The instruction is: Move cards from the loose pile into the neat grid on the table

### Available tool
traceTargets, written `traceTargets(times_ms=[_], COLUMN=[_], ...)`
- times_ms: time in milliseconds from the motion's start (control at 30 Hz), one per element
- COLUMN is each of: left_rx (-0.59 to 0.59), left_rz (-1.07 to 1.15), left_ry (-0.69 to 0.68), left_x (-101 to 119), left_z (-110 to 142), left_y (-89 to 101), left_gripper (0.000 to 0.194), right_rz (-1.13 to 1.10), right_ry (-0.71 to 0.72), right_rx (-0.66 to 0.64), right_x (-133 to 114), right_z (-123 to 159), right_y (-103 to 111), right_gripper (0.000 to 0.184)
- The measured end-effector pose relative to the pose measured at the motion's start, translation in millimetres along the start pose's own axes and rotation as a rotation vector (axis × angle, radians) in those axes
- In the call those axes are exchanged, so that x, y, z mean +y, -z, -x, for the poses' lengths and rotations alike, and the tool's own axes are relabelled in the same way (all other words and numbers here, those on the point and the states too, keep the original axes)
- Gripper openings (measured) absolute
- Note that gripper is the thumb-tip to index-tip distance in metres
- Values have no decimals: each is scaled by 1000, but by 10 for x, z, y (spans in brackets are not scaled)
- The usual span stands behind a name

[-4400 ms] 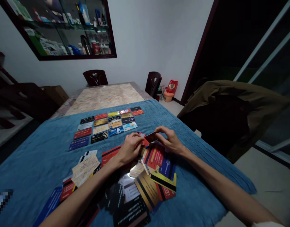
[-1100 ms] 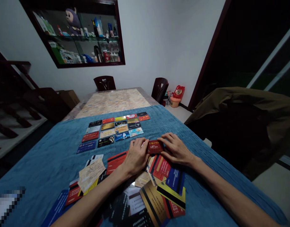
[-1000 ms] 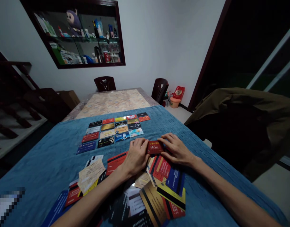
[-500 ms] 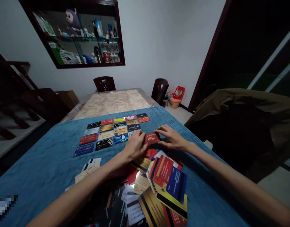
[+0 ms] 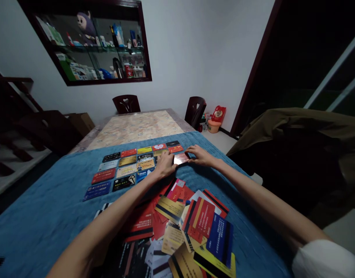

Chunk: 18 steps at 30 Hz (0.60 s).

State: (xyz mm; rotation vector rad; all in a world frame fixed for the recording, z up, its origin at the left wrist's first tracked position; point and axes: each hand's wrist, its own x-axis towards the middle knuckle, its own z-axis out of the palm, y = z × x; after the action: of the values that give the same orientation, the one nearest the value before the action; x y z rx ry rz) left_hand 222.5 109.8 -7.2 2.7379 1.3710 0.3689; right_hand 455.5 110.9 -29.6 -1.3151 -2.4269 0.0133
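Between my two hands is a dark red VIP card [image 5: 181, 158], its face washed out by glare. My left hand [image 5: 165, 165] pinches its left edge, and the fingers of my right hand [image 5: 201, 156] grip its right edge. The card is just right of the neat rows of cards, which include a blue card [image 5: 97, 190], a black card with a diamond shape [image 5: 124, 182] and a red-orange card [image 5: 175, 148]. My left hand covers part of the rows' right end. Nearer to me lies a loose pile with a gold card [image 5: 169, 209] and a dark blue card [image 5: 219, 235].
A blue cloth [image 5: 50, 200] covers the near part of the table, and a patterned tabletop [image 5: 136, 125] shows beyond. Dark chairs [image 5: 126, 104] stand at the far end. A brown garment [image 5: 296, 123] drapes over something on the right.
Both hands have brought the VIP card from above the loose pile forward to the right side of the rows. More of the pile shows now.
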Motion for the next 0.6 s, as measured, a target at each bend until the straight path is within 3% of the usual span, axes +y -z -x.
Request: traceTargets(times_ms=[267, 600], left_rx=[-12, -28], left_rz=[-2, -11], left_ry=[72, 92], left_x=[-54, -107], left_z=[-252, -361], left_y=[-96, -158], left_gripper=[27, 27], right_rz=[-17, -35], right_ry=[-107, -122], right_rx=[-72, -119], right_x=[163, 249], right_z=[-224, -338], right_y=[-29, -82], right_gripper=[44, 45])
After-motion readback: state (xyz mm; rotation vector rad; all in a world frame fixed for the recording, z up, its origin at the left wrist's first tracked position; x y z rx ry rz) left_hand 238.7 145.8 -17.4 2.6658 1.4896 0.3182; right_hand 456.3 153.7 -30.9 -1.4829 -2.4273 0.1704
